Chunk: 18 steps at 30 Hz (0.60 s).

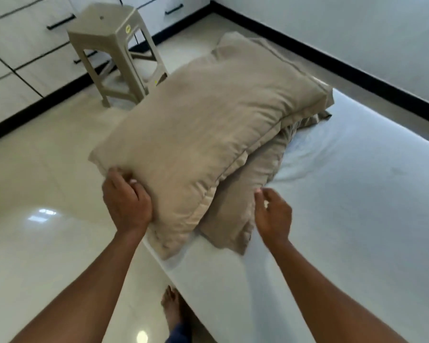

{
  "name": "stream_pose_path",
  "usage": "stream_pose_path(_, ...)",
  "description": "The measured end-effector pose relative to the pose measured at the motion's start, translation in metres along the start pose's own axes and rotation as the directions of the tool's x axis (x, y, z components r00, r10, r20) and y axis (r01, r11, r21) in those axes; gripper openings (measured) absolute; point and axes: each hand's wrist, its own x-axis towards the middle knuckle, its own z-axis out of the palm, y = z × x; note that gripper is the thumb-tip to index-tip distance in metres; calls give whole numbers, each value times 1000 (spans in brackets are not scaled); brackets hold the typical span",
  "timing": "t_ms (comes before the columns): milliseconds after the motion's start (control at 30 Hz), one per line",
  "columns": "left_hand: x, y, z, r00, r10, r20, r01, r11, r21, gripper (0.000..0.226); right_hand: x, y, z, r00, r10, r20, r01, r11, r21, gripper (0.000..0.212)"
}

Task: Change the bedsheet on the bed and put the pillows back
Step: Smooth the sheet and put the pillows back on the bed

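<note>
Head view. At centre, upper pillow, beige, lying askew on lower pillow, also beige, long axis running from 7 to 1 o'clock. Both stacked on the bed at its near left corner, over a white bedsheet lightly wrinkled at 3 o'clock of the stack. Lower pillow peeking out at 5 o'clock of the upper one, near corner reaching towards the mattress edge.

Left hand at 7 o'clock of the stack, fingers curled round the upper pillow's near corner, grasping it, fingertips dug into the cloth. Right hand at 5 o'clock, just beside the lower pillow, fingers loosely curled, one fingertip touching the pillow's side; whether pinching cloth or merely touching, cannot tell. Both forearms bare, entering from the bottom edge.

Beyond the stack at 11 o'clock, beige plastic stool standing upright on the glossy tiled floor, apart from the bed. Behind it, at 10 o'clock, white drawers with black handles. Bare foot at 6 o'clock on the floor, just beside the bed's edge. Pale wall with black skirting from 12 to 3 o'clock.
</note>
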Motion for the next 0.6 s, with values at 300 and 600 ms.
stream_pose_path(300,230,95,77,805,235,544,-263,964,-28,81,132,-117,47,868,473,154,-497,835,236,146)
stream_pose_path(600,250,63,108,181,-10,983,528,845,-88,74,156,-64,68,648,748,141,-759,621,193,174)
